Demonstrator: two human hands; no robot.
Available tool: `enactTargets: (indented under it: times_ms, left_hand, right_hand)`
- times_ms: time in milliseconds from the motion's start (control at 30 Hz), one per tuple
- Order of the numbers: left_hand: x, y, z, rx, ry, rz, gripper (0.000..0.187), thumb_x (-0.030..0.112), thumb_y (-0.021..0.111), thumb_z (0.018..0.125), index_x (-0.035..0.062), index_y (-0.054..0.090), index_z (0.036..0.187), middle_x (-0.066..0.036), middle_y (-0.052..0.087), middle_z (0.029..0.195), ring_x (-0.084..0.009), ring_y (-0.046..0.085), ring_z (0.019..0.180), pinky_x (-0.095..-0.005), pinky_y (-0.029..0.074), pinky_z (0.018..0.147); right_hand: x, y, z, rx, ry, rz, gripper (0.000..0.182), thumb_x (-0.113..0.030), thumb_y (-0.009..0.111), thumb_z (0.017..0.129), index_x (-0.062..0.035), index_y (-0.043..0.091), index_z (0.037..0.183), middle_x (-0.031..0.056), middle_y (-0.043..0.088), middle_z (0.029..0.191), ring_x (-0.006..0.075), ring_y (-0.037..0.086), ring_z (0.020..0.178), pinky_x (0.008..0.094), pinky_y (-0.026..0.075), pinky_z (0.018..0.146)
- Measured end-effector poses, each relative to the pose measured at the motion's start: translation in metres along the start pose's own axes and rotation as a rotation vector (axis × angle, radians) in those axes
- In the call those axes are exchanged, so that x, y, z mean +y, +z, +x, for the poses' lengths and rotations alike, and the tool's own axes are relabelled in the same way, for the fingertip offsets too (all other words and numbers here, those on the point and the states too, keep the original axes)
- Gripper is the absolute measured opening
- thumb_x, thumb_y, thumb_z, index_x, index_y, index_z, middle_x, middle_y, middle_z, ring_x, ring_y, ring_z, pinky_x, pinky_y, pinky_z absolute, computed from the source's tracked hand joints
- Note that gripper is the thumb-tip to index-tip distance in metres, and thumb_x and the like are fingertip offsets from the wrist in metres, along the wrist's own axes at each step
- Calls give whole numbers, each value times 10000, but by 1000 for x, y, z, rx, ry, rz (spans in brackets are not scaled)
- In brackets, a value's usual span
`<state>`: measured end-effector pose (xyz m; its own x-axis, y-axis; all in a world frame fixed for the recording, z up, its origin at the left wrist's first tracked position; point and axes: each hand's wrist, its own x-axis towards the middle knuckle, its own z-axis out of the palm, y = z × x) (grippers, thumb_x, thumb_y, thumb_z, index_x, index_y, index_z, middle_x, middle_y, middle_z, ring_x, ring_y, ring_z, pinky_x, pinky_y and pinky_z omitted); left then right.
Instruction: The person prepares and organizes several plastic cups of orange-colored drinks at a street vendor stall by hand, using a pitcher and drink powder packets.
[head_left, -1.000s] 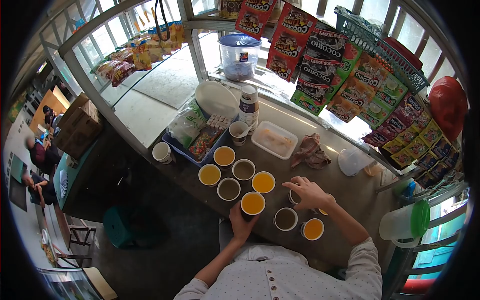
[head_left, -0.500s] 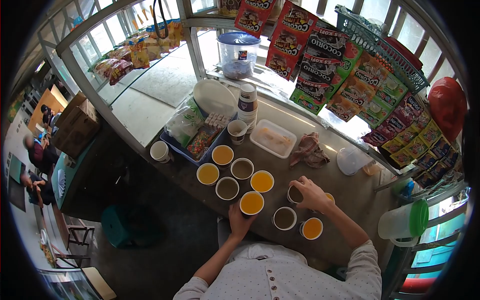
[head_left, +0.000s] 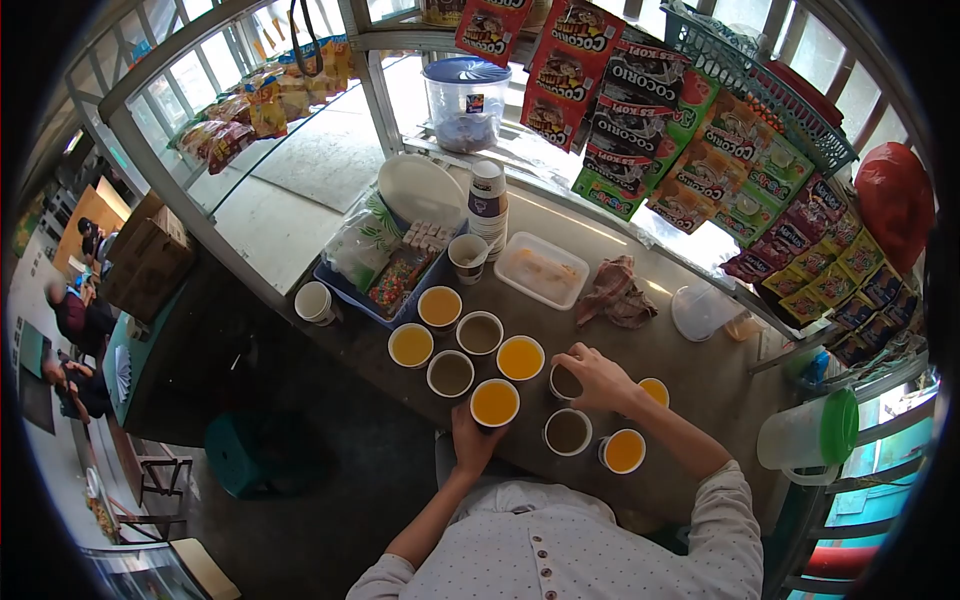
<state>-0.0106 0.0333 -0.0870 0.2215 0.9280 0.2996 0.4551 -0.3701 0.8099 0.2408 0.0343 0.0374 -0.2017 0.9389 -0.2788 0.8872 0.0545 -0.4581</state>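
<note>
- On the grey counter (head_left: 690, 365) of the kiosk, furthest left, a lone white paper cup (head_left: 314, 301) stands by the edge, well apart from the rest; what is in it cannot be made out.
- Next along, a blue plastic tray (head_left: 345, 290) holds clear bags and small coloured sweets, with a tall stack of white paper cups (head_left: 487, 203) just behind it.
- A cluster of filled paper cups follows: three with orange drink (head_left: 440, 306) (head_left: 411, 345) (head_left: 520, 357) and two with brown drink (head_left: 480, 333) (head_left: 451, 373), packed rim to rim.
- The left hand (head_left: 469, 440) is wrapped around the near side of the front cup of orange drink (head_left: 495, 402), fingers closed on its wall; the cup sits on the counter's near edge.
- The right hand (head_left: 598, 378) pinches the rim of a cup of brown drink (head_left: 564, 381) from above with a narrow fingertip grip.
- Done well, I judge, both cups want lifting straight up and level: they are full near the brim, and neighbours stand just beside them.
- Further right, another brown cup (head_left: 568, 431) and two orange cups (head_left: 624, 450) (head_left: 653, 391) stand near that wrist.
- Behind, a clear rectangular plastic tub (head_left: 543, 270) holds something pale, beside a crumpled brown cloth (head_left: 615, 292).
- Far right, a clear plastic jug with a green lid (head_left: 812, 432).
</note>
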Motion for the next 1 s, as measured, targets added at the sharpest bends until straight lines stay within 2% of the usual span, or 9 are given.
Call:
enactTargets:
  times_ms: [367, 500, 600, 700, 800, 867, 900, 1000]
  left_hand:
    - [-4, 0, -3, -35, -24, -33, 697, 180, 816, 657, -5, 468, 1232, -186, 546, 1126, -371, 495, 1049, -448, 408, 902]
    - [2, -6, -5, -6, 1, -41, 740, 199, 819, 678, 1, 428, 1274, -181, 520, 1158, -350, 482, 1073, -425, 405, 915]
    - [10, -13, -11, 18, -80, -103, 723, 201, 823, 681, 11, 426, 1255, -174, 505, 1141, -324, 474, 1075, -398, 409, 900]
    - [5, -19, -26, 85, -70, -73, 606, 186, 821, 684, 25, 486, 1162, -148, 534, 1033, -306, 510, 997, -366, 442, 824]
    - [1, -26, -36, 44, 239, -6, 487, 163, 811, 693, 45, 529, 1072, -113, 555, 935, -281, 550, 864, -345, 466, 718]
    - [2, -26, -39, -139, 305, -26, 449, 162, 802, 704, 55, 546, 1057, -101, 574, 929, -267, 575, 832, -335, 483, 689]
    - [4, -26, -39, -230, 337, -35, 430, 161, 797, 709, 60, 554, 1049, -96, 584, 925, -260, 588, 816, -330, 491, 674]
    - [15, -8, -33, -300, 373, -86, 468, 208, 775, 738, 68, 544, 1120, -105, 596, 997, -249, 613, 890, -335, 513, 721]
  right_hand:
    - [-6, -3, 4, -52, -6, -35, 796, -121, 785, 621, -148, 418, 1328, 147, 449, 1236, 328, 472, 1157, 399, 485, 912]
    - [-1, -5, -5, 6, -6, -44, 793, -150, 778, 645, -154, 399, 1341, 141, 447, 1233, 326, 469, 1158, 398, 486, 906]
    - [-6, -16, -26, 76, 32, -92, 765, -183, 769, 669, -151, 398, 1337, 136, 459, 1212, 324, 475, 1150, 400, 486, 889]
    - [-12, -19, -48, 101, 53, -76, 734, -227, 761, 690, -138, 407, 1326, 139, 485, 1168, 321, 494, 1128, 402, 484, 872]
    - [-18, -12, -67, 14, 54, 24, 724, -286, 761, 702, -124, 414, 1316, 154, 516, 1121, 324, 525, 1087, 405, 480, 864]
    - [-27, -3, -73, -116, 97, 30, 730, -332, 764, 706, -114, 417, 1311, 168, 536, 1094, 328, 547, 1054, 407, 479, 863]
    - [-29, 2, -74, -117, 103, 24, 742, -348, 766, 704, -112, 414, 1313, 171, 542, 1091, 332, 554, 1044, 410, 481, 859]
    - [-29, 17, -73, -110, 107, 29, 778, -375, 774, 694, -104, 400, 1320, 181, 557, 1087, 342, 569, 1029, 419, 485, 847]
